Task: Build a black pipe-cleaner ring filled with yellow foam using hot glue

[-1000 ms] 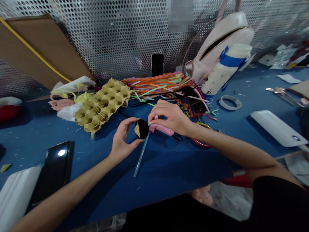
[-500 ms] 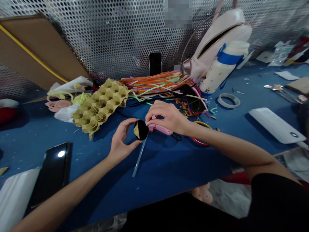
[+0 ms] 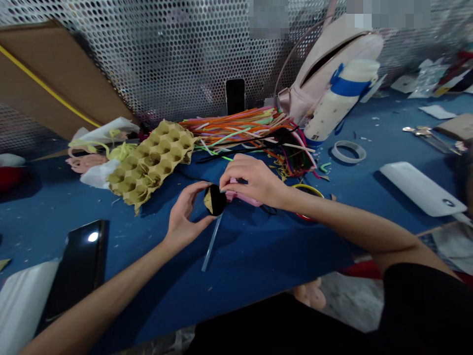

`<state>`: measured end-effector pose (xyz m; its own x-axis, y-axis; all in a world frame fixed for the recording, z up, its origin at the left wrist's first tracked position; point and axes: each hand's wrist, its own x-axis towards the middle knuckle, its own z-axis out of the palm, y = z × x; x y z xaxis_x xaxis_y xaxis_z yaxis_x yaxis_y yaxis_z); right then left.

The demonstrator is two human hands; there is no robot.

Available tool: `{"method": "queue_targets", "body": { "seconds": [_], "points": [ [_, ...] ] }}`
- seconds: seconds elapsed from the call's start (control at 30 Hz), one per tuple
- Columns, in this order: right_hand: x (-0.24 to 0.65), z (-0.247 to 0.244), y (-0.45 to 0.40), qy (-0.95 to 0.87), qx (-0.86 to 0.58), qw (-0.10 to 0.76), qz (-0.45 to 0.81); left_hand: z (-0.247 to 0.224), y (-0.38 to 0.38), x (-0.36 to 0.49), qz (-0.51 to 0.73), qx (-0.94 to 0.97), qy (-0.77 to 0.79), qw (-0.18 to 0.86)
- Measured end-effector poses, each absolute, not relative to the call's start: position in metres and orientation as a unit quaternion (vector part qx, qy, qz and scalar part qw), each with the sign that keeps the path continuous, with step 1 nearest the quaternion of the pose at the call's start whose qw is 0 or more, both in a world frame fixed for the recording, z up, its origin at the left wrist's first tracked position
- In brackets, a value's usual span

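Observation:
Between the thumb and fingers of my left hand (image 3: 186,212) is a small round piece (image 3: 219,201), mostly black, with a tan patch like egg-carton card on its left. The fingertips of my right hand (image 3: 247,180) are pinched at the upper right edge of this piece; anything small between them is hidden. Behind and below the right hand lies a pink glue gun (image 3: 246,198), partly covered by the fingers. A clear glue stick (image 3: 211,244) slants toward the table's front edge just below the round piece.
A cardboard egg tray (image 3: 153,160) lies left of many coloured pipe cleaners (image 3: 236,128). Behind them a phone (image 3: 235,96) leans on the mesh. A bottle (image 3: 340,101), tape roll (image 3: 348,152) and white power bank (image 3: 421,189) are rightward; a dark phone (image 3: 83,261) lies left.
The view has shifted slightly. Both hands stay nearly in place, with my right fingertips slightly further left over the round piece's edge.

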<state>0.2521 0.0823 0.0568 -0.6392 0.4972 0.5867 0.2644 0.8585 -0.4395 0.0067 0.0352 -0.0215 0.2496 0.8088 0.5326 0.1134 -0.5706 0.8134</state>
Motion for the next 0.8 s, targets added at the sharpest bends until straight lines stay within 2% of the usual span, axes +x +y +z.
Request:
{"method": "queue_targets", "body": {
  "seconds": [0.8],
  "points": [
    [0.253, 0.0586, 0.0759, -0.886, -0.235, 0.357, 0.179, -0.0251, 0.0353, 0.0071, 0.533, 0.717, 0.299, 0.336]
  ]
}}
